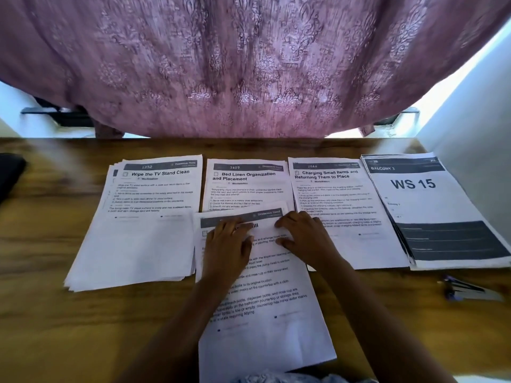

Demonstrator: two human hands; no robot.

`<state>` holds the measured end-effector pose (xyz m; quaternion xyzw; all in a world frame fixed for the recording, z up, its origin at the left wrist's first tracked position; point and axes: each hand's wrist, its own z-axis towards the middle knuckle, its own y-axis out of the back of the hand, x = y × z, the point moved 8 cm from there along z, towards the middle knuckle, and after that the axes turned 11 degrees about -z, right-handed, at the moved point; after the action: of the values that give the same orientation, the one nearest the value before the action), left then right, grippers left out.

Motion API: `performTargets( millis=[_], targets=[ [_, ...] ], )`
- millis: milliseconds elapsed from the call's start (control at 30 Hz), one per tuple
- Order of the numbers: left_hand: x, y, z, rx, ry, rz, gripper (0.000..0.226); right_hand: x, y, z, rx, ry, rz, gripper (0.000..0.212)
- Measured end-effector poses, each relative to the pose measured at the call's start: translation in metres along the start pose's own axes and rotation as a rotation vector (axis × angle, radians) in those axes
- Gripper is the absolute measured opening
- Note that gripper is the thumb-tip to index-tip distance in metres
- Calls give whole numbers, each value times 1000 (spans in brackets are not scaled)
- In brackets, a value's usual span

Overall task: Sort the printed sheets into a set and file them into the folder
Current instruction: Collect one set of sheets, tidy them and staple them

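- Your left hand (226, 244) lay flat on the near sheet (271, 322), fingers straight and spread, gripping nothing.
- Your right hand (304, 236) rested on the same sheet just beside the left, fingers relaxed and stretched toward the sheet's dark header band. It pressed on the paper rather than pinching it.
- That near sheet sat in the middle of the wooden table (83, 327), closest to you and slightly tilted. Its far edge overlapped the lower part of the "Bed Linen Organization and Placement" pile (246, 186).
- Its title was hidden under your hands.
- Beyond your hands, four piles of printed sheets lay in a row across the table.
- From the left, the first was the "Wipe the TV Stand Clean" pile (143, 239), its sheets loosely fanned.
- Next came the Bed Linen pile in the centre, then the "Charging Small Items and Returning Them to Place" pile (367, 250). Your right forearm crossed the near left corner of that third pile.
- The "WS 15" pile (414, 194), headed "BALCONY 3", lay at the far right, just beside the Charging pile.
- A small blurred object (467, 291) lay on the table near the right edge; you could not tell what it was.
- A dark object (9, 172) showed at the left edge.
- A patterned purple curtain (249, 64) hung behind the table's far side.
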<state>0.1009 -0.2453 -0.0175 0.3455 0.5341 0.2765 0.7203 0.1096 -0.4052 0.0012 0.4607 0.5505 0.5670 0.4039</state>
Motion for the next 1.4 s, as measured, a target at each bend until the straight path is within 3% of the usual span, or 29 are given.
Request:
performTargets(
  millis=[200, 333, 433, 500, 567, 633, 733, 800, 867, 900, 967, 1067, 1133, 1200, 1267, 1400],
  targets=[
    [10, -4, -1, -55, -5, -21, 30, -2, -12, 17, 51, -43, 112, 74],
    [9, -2, -1, -65, -21, -65, 30, 5, -14, 13, 2, -45, 189, 74],
    [13, -1, 0, -66, -3, -110, 29, -5, 2, -4, -167, -292, 408, 69],
    [15, -2, 1, -58, 14, -130, 29, -18, -4, -13, -140, -511, 644, 69],
    [17, -3, 1, -54, 12, -143, 29, -22, -14, -12, -62, -588, 847, 68],
    [16, -3, 0, -57, 2, -154, 27, -25, -15, -8, -111, -584, 909, 62],
    [18, -2, -1, -55, 36, -218, 45, -17, 2, 0, -244, -435, 706, 36],
    [16, 2, -2, -70, 40, -356, 61, 10, 17, 3, -348, -113, 274, 28],
    [11, 6, -1, -86, -10, -491, 62, 39, 10, -5, -404, 216, -75, 25],
    [9, 6, -1, -74, -29, -518, 61, 48, 2, -11, -385, 321, -147, 26],
    [9, 0, 0, -19, -71, -430, 58, 53, -12, -21, -333, 424, -47, 34],
    [11, -16, 2, 71, -145, -138, 60, 26, 4, -14, -394, 169, 292, 34],
    [14, -19, 2, 96, -120, -103, 58, 3, 9, -1, -380, -27, 250, 35],
    [13, -18, 2, 98, -103, -103, 59, -4, -7, 12, -144, -61, 121, 49],
    [11, -17, 1, 104, -97, -94, 60, -4, -20, 16, -26, -21, 11, 57],
    [14, -19, 2, 129, -84, -94, 59, 5, -3, 9, -114, -76, 25, 54]
  ],
)
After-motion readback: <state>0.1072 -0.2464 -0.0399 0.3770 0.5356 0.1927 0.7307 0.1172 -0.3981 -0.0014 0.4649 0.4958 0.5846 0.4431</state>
